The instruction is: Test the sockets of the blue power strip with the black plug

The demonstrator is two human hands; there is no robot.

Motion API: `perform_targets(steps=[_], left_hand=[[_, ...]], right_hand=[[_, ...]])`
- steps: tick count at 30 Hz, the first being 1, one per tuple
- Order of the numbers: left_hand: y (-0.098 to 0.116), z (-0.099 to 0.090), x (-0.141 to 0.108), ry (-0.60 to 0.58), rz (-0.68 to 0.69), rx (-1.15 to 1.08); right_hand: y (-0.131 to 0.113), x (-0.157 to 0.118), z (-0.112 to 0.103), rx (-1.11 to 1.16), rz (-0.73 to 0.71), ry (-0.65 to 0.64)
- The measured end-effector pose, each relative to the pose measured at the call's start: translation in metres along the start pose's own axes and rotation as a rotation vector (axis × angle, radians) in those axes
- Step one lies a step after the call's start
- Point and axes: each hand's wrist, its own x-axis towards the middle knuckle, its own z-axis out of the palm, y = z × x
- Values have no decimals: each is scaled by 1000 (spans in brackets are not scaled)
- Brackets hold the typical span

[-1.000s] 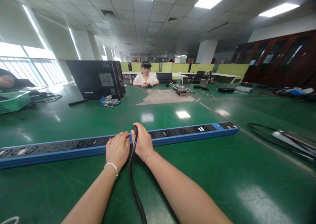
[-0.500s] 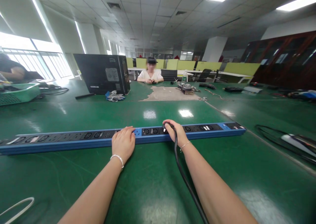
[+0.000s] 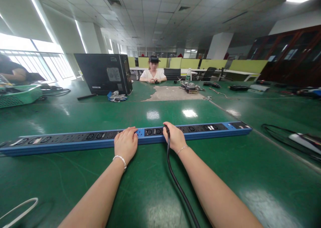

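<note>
A long blue power strip [image 3: 62,150] with a row of black sockets lies across the table in front of me. My left hand [image 3: 126,142] is laid over its middle, the fingers bent across the top and holding it. To the right, my right hand [image 3: 175,137] is closed around the plug end of a thick black power cord [image 3: 179,184], directly over the sockets. Fingers cover most of the plug, so I cannot tell whether it sits in a socket. From that hand the cord hangs down toward the table's near edge.
Beyond the strip stand a black computer case [image 3: 102,74], gloves [image 3: 116,96] and a green basket [image 3: 20,95]. Black cable [image 3: 273,134] lies at right, a white cable [image 3: 23,208] at lower left. A person [image 3: 152,74] sits across the green table [image 3: 87,116].
My right hand has shifted slightly left and turned, with the plug now more hidden and the cord swung left. My left hand stays on the power strip.
</note>
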Motion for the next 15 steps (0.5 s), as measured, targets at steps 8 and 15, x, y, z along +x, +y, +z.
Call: perform_targets(steps=[8,15], left_hand=[[0,-2,1,-9,-6,10],[13,3,-3,-25,53,92]], right_hand=[[10,-9,3,-19,-116,70],[11,-10,5,-22,-166,62]])
